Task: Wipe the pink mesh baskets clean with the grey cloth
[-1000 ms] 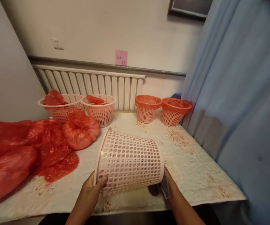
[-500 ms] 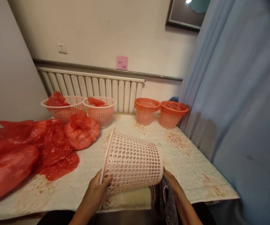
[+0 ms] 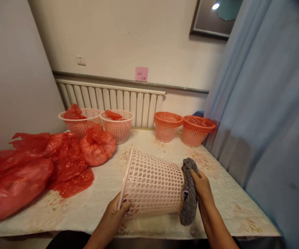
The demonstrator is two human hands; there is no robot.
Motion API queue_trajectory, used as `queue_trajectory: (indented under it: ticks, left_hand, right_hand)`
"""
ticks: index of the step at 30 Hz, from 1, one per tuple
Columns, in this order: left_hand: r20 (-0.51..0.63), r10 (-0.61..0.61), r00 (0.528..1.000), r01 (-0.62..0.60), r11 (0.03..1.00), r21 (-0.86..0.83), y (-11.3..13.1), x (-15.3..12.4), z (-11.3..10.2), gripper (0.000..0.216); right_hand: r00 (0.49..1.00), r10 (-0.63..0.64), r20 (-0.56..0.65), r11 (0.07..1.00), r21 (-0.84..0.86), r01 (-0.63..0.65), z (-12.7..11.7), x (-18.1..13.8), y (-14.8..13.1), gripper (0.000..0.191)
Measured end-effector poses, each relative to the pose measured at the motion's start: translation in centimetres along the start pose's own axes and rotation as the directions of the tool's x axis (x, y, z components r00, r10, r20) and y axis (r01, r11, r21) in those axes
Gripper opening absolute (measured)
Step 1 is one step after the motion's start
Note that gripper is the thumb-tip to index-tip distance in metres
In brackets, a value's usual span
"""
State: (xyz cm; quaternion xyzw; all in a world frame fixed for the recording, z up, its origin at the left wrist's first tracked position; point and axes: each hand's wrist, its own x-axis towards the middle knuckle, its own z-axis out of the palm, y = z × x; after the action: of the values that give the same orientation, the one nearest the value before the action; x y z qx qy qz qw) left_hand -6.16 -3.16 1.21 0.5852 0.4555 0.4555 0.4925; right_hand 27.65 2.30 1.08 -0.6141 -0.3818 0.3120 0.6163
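Observation:
A pale pink plastic basket (image 3: 154, 185) with a mesh of holes is tipped on its side above the table, its rim to the left and its base to the right. My left hand (image 3: 118, 209) grips the rim at the lower left, thumb on the outer wall. In my right hand (image 3: 201, 185) is a grey cloth (image 3: 189, 193), pressed against the base of the basket. The fingers of my right hand are partly hidden behind the cloth.
Red plastic bags (image 3: 71, 166) are heaped at the left. Two pink baskets (image 3: 119, 129) holding red bags stand at the back left. Two baskets lined with red bags (image 3: 166, 129) stand at the back right, beside a blue curtain (image 3: 263, 103). A floral cloth covers the table (image 3: 224, 207).
My right hand has brought the grey cloth up from below the table edge to the basket's base. The view has shifted slightly; my left hand keeps its hold on the rim.

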Motion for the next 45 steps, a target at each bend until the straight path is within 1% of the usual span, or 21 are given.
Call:
queue_trajectory:
  ticks: [2,3,4,7,9,11,13,15,18,21,23,24,26,28,33,37,42,45]
  left_hand:
    - [0.003,0.003,1.0,-0.003,1.0,-0.022,-0.4,-0.1,0.1,0.043]
    - [-0.001,0.007,1.0,-0.007,1.0,-0.028,-0.5,-0.2,0.2,0.043]
    - [-0.005,0.011,1.0,-0.011,0.999,-0.032,-0.6,-0.3,0.2,0.043]
    - [-0.006,0.015,1.0,-0.015,0.999,-0.044,-0.5,-0.5,0.4,0.042]
    - [0.004,0.001,1.0,-0.001,0.998,-0.065,-0.3,-0.6,0.5,0.042]
    - [0.014,-0.001,1.0,0.002,0.997,-0.081,-0.2,-0.7,0.6,0.041]
    - [0.021,0.012,1.0,-0.01,0.996,-0.093,-0.2,-0.7,0.6,0.041]
    - [0.03,0.016,0.999,-0.012,0.994,-0.109,-0.4,-0.5,0.7,0.042]
    - [0.035,0.017,0.999,-0.013,0.993,-0.118,-1.0,-0.2,0.8,0.046]
    - [0.022,0.048,0.999,-0.046,0.996,-0.071,-1.5,-0.2,0.9,0.046]
    - [0.012,0.061,0.998,-0.061,0.998,-0.027,-1.7,-0.3,1.0,0.045]
    - [0.01,0.06,0.998,-0.06,0.998,-0.008,-1.7,-0.4,0.9,0.044]
    - [0.013,0.053,0.999,-0.053,0.999,0.01,-1.7,-0.5,0.9,0.044]
    - [0.014,0.05,0.999,-0.05,0.999,0.015,-1.6,-0.5,0.9,0.044]
    - [0.015,0.054,0.998,-0.055,0.998,0.015,-1.2,-0.5,1.0,0.041]
    - [0.047,0.062,0.997,-0.062,0.998,-0.012,-1.1,-0.6,0.9,0.041]
    - [0.052,0.053,0.997,-0.051,0.998,-0.036,-1.1,-1.1,1.0,0.039]
    - [0.077,0.014,0.997,-0.009,0.998,-0.07,-1.3,-1.5,1.1,0.04]
  right_hand:
    - [0.984,-0.172,-0.039,0.97,-0.181,0.162,0.2,-0.4,-1.8,0.041]
    - [0.966,-0.257,-0.019,0.931,-0.274,0.242,0.4,-0.8,-2.7,0.04]
    - [0.946,-0.322,0.026,0.886,-0.345,0.311,0.7,-1.2,-3.3,0.039]
    - [0.893,-0.411,0.185,0.766,-0.461,0.448,2.2,-2.3,-4.1,0.036]
    - [0.859,-0.463,0.218,0.684,-0.529,0.503,3.3,-3.0,-3.7,0.036]
    - [0.826,-0.522,0.212,0.621,-0.569,0.539,4.3,-3.8,-3.3,0.035]
    - [0.79,-0.568,0.229,0.589,-0.557,0.585,5.4,-5.0,-3.3,0.032]
    - [0.742,-0.61,0.278,0.562,-0.508,0.653,6.7,-6.5,-3.6,0.029]
    - [0.637,-0.686,0.351,0.495,-0.416,0.763,8.9,-9.1,-4.3,0.029]
    - [0.532,-0.737,0.417,0.42,-0.334,0.844,11.0,-11.2,-5.2,0.031]
    - [0.494,-0.744,0.449,0.398,-0.296,0.868,12.0,-11.9,-6.0,0.031]
    - [0.486,-0.745,0.456,0.397,-0.282,0.873,12.4,-11.9,-6.4,0.031]
    - [0.483,-0.746,0.459,0.407,-0.259,0.876,13.0,-11.6,-7.2,0.031]
    - [0.494,-0.736,0.463,0.43,-0.245,0.869,13.2,-10.9,-7.8,0.03]
    - [0.556,-0.691,0.462,0.491,-0.264,0.83,12.8,-9.2,-8.0,0.031]
    - [0.584,-0.702,0.407,0.508,-0.287,0.812,12.1,-8.0,-6.6,0.028]
    - [0.64,-0.703,0.311,0.52,-0.389,0.76,10.2,-7.0,-3.5,0.028]
    - [0.644,-0.714,0.274,0.508,-0.431,0.746,8.8,-6.9,-1.8,0.028]
